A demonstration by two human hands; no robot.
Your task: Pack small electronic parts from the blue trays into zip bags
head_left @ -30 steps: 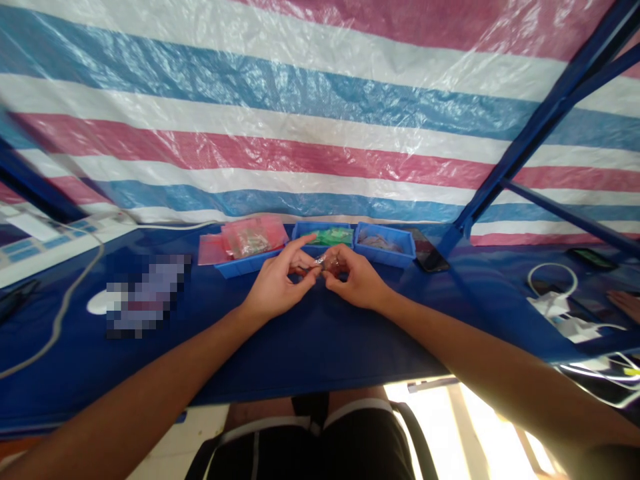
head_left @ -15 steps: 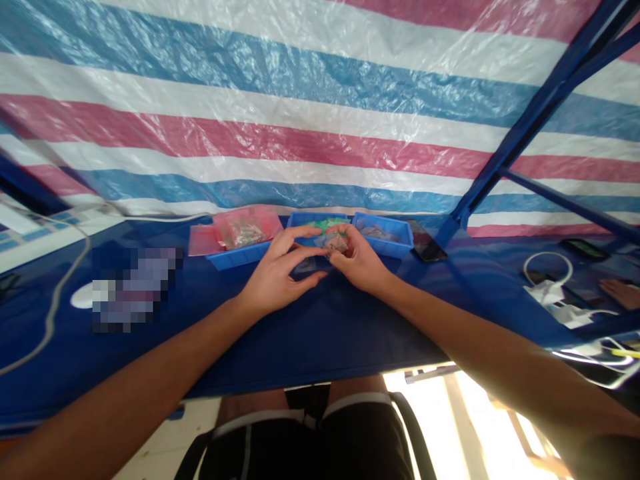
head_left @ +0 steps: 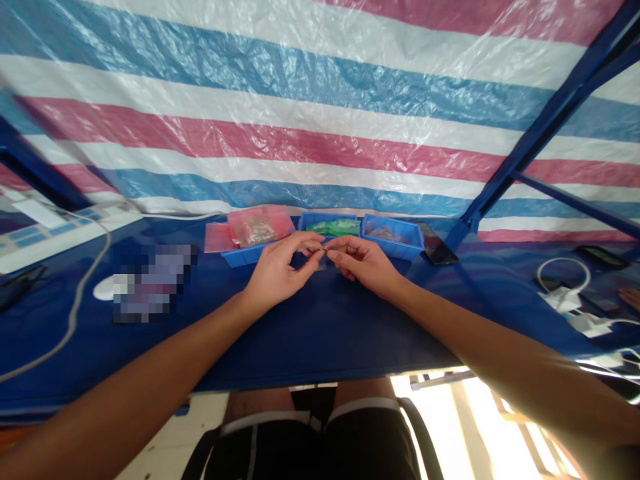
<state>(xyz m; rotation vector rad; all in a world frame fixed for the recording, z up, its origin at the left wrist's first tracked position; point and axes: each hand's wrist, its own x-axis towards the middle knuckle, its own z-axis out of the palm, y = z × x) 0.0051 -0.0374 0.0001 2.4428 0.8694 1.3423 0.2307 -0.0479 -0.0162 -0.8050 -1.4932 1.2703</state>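
My left hand (head_left: pixel 280 268) and my right hand (head_left: pixel 364 263) meet over the blue table, in front of the small bins. Thumb and fingers of each are pinched together on a tiny item (head_left: pixel 325 249) between them, too small to name. Behind my hands a blue bin (head_left: pixel 303 219) holds green packets (head_left: pixel 335 227). The bin to its right (head_left: pixel 403 250) contains clear bags (head_left: pixel 384 233). Pink bags (head_left: pixel 261 225) lie on the left bin (head_left: pixel 241 257).
A dark phone (head_left: pixel 439 245) lies right of the bins. Farther right are white cables (head_left: pixel 563 299) and part of another person's hand (head_left: pixel 631 297). A white round object (head_left: pixel 104 288) and a grey cable (head_left: pixel 77 307) are at the left.
The clear packet at my right fingertips no longer shows there. My left hand has closed from a spread pose, and the fingertips of both hands have come together.
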